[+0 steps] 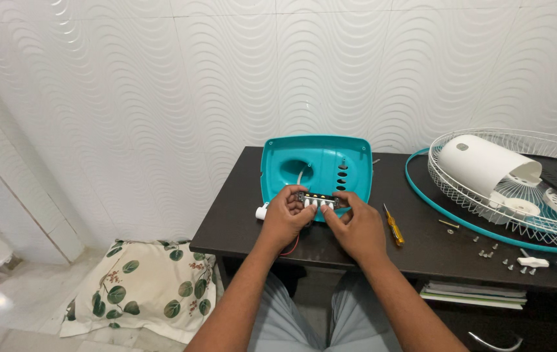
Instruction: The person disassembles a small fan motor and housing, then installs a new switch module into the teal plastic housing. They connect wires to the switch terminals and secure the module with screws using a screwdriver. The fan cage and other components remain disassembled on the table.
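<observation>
On the dark tabletop the teal fan base cover lies with its hollow underside up, leaning toward the wavy white wall. At its near edge sits the push-button switch block, a short black strip with pale keys whose long axis runs left to right, straight across in front of the person. The left hand pinches its left end and the right hand its right end, fingers closed on the block from both sides, so it lies directly between the two grips and equally near each. A red wire trails down below the left hand. A yellow-handled screwdriver lies just right of the right hand, loose screws and the white fan guard farther right.
</observation>
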